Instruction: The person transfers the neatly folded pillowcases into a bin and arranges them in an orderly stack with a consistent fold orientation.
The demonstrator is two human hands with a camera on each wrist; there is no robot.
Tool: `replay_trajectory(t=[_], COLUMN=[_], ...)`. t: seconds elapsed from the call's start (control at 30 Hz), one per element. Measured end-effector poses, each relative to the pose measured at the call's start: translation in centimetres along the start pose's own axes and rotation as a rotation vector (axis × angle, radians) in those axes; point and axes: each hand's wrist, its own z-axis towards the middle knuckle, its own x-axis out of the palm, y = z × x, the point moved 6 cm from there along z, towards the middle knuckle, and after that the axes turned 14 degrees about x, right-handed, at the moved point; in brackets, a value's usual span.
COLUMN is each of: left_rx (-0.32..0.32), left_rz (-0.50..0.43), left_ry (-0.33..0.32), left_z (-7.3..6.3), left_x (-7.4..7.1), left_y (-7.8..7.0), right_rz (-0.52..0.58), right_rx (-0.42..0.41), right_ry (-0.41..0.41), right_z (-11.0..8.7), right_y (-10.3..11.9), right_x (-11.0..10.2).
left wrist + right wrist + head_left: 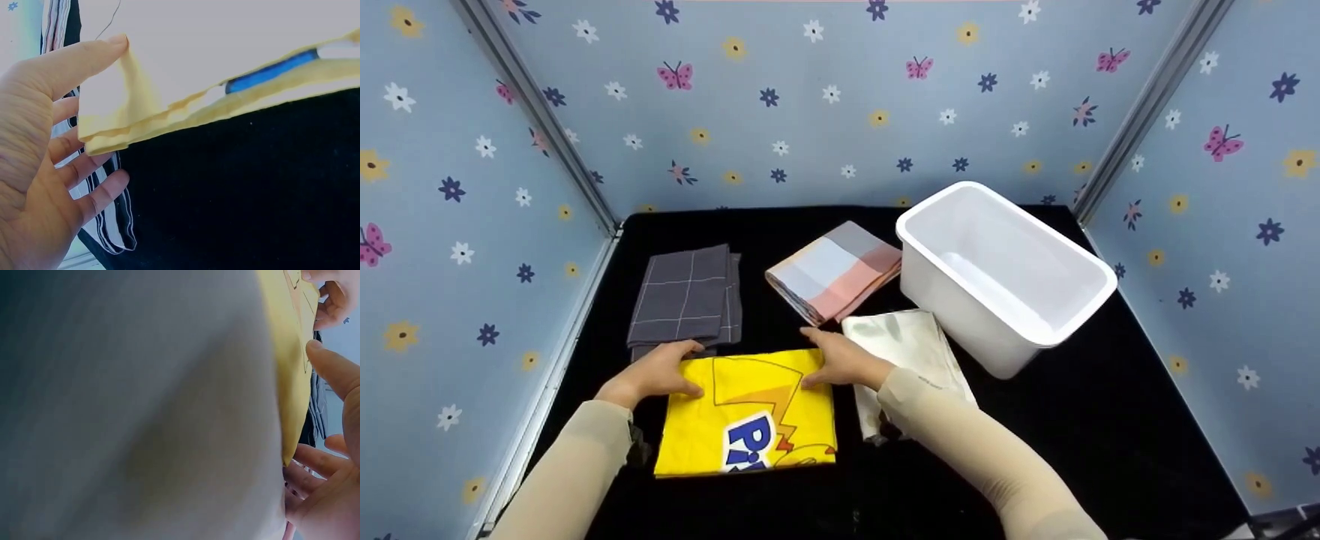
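A folded yellow cloth [690,435] with a printed cartoon outline and blue lettering lies near the front of the black table. My left hand [654,371] grips its far left corner, thumb on top and fingers beneath, as the left wrist view shows on the yellow cloth [124,112]. At the far right corner my right hand [847,361] holds it, thumb over the top face and fingers behind the edge. A folded white cloth [900,337] lies partly under my right forearm. Just beyond my left hand is a folded dark grey checked cloth [682,292].
A folded plaid cloth [840,262] in pink, grey and pale blue lies at the back middle. Beside it on the right stands a deep white plastic bin [960,315]. Flower-patterned panels [810,112] wall the black table surface [1080,420] on three sides.
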Motion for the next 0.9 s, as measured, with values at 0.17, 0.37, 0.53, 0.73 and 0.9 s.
replay_trajectory(t=[0.17,0.37,0.53,0.73,0.9], left_rx=[0.014,0.022,0.047,0.100,0.113], left_rz=[0.020,-0.025,-0.097,-0.210,-0.332], left_ry=[0.002,0.002,0.011,0.017,0.026], left_z=[0.3,0.4,0.2,-0.3,-0.9], left_x=[-0.1,-0.3,-0.5,-1.0,-1.3], left_y=[-0.1,-0.1,-0.1,-0.2,-0.2], right_rz=[-0.012,-0.016,-0.040,-0.059,-0.047], right_rx=[-0.005,-0.015,-0.037,-0.080,-0.111], right_ry=[-0.001,-0.015,-0.029,-0.055,-0.038], right_z=[0.3,0.5,0.7,0.9,0.9], right_y=[0.1,0.1,0.1,0.2,0.5], right_x=[0.3,0.3,0.3,0.2,0.0])
